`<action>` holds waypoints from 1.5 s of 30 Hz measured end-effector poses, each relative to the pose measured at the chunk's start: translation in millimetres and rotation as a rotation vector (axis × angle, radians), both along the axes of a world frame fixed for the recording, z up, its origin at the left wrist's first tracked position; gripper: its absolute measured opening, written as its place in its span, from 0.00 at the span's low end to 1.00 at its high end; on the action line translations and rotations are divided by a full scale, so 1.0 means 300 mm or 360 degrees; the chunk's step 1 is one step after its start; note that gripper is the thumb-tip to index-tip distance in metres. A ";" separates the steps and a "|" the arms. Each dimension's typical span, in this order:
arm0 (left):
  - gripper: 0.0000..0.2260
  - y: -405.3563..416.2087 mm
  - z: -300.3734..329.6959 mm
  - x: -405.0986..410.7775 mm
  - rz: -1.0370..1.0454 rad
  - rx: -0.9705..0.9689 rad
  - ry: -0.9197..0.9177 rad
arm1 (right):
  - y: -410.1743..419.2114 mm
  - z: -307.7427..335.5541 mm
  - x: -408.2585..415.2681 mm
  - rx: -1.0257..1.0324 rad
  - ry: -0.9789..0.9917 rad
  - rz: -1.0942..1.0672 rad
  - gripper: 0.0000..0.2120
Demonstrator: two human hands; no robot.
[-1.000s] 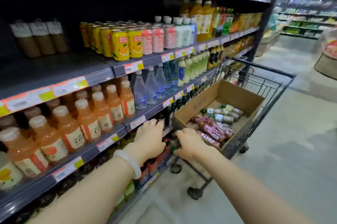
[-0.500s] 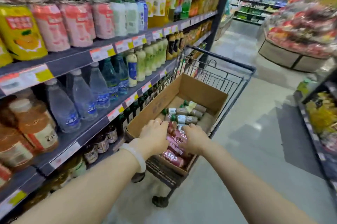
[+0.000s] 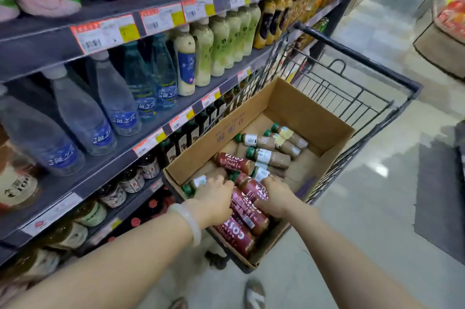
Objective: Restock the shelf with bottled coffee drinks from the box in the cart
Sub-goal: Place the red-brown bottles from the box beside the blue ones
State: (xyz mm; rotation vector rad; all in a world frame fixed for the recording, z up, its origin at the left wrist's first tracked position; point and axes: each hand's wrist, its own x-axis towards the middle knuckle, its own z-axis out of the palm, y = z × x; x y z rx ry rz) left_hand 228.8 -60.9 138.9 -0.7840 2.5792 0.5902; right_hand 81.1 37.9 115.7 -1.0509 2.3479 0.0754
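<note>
Both hands reach into the cardboard box [image 3: 312, 117] in the wire cart [image 3: 362, 97] at 3 o'clock of the shelf [image 3: 120, 150], left hand [image 3: 214, 198] and right hand [image 3: 275, 196] each curled over maroon Costa coffee bottles [image 3: 247, 210].

Brown cardboard box [image 3: 297, 110]; maroon white-lettered coffee bottles [image 3: 247, 210]; black wire cart [image 3: 357, 97].

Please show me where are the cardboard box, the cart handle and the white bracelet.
cardboard box [image 3: 312, 117]: head view, inner far wall.
cart handle [image 3: 357, 55]: head view, middle of the black bar.
white bracelet [image 3: 188, 220]: head view, band on the left wrist.
</note>
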 end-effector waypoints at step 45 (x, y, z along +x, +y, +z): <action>0.29 0.120 -0.216 -0.213 0.2635 0.1070 0.0676 | -0.068 -0.432 -0.273 0.0288 -0.0617 0.0147 0.40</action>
